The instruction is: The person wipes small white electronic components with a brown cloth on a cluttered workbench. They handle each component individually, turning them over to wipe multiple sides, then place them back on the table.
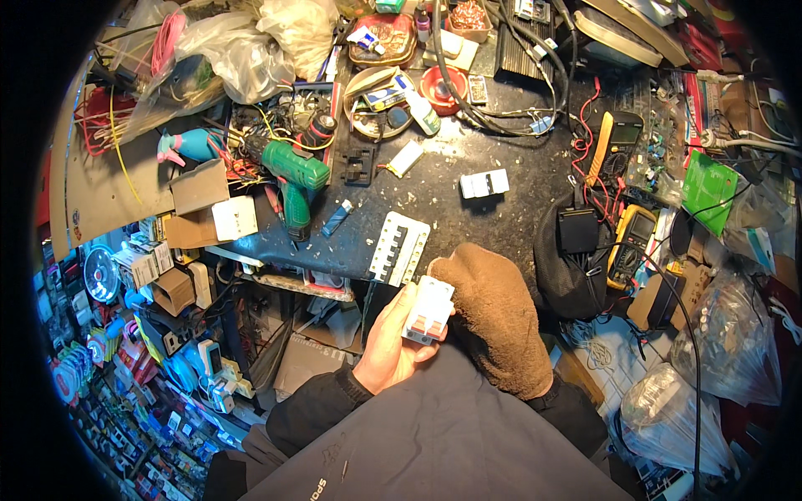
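My left hand (386, 349) is closed around a white circuit breaker (431, 307), held up in front of my jacket with its toggles toward the lower end. A brown fuzzy mitt or cloth (494, 321) covers my right hand, hiding its fingers. Its far end comes right up beside the breaker; whether they touch I cannot tell. Just beyond my left hand, at the bench's front edge, lies a white unit (399, 249) with a row of dark slots. Another white breaker-like block (484, 184) sits farther back on the dark bench (368, 221).
Left on the bench are a green cordless drill (292, 179) and an opened cardboard box (198, 200). To the right lie a black bag (570, 259), a yellow multimeter (632, 245) and red test leads (582, 142). Black cables (493, 125) loop across the back. Plastic bags (681, 409) hang lower right.
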Available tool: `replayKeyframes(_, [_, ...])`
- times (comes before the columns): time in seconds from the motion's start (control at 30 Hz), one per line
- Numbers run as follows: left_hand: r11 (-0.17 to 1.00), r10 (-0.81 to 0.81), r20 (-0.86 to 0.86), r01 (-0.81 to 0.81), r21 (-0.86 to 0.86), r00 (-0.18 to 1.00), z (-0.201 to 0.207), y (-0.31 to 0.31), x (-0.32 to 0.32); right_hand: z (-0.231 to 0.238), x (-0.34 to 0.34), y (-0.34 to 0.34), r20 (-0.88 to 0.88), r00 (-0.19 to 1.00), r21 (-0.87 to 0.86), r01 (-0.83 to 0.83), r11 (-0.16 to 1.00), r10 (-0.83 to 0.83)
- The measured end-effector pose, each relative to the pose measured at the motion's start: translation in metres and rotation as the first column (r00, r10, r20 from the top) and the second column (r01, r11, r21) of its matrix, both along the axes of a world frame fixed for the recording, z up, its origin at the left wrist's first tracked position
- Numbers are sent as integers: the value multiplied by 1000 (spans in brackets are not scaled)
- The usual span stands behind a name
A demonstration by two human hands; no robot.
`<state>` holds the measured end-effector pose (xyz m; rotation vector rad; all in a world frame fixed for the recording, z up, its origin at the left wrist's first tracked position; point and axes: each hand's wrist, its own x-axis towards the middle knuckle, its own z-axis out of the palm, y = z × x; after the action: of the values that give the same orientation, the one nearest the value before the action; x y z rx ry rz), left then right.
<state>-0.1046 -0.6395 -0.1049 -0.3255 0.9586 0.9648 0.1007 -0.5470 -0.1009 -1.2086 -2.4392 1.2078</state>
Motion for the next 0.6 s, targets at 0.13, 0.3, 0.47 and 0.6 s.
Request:
replayKeyframes(0.13, [1000, -5, -21, 5, -23, 1000, 0, 0, -1, -12, -28, 25, 116, 989, -77, -83, 994, 91])
replayKeyframes(0.3, [991, -103, -145, 114, 71, 984, 1, -1, -2, -11, -34, 30, 69, 997, 27, -41, 999, 39])
replayKeyframes(0.47, [975, -47, -133, 75, 209, 990, 6, -3, -3, -12, -33, 32, 63, 998, 52, 2, 999, -6])
replayKeyframes(0.6, [889, -172, -396, 315, 333, 902, 11, -4, -9, 0, -30, 27, 35, 999, 30, 19, 999, -20])
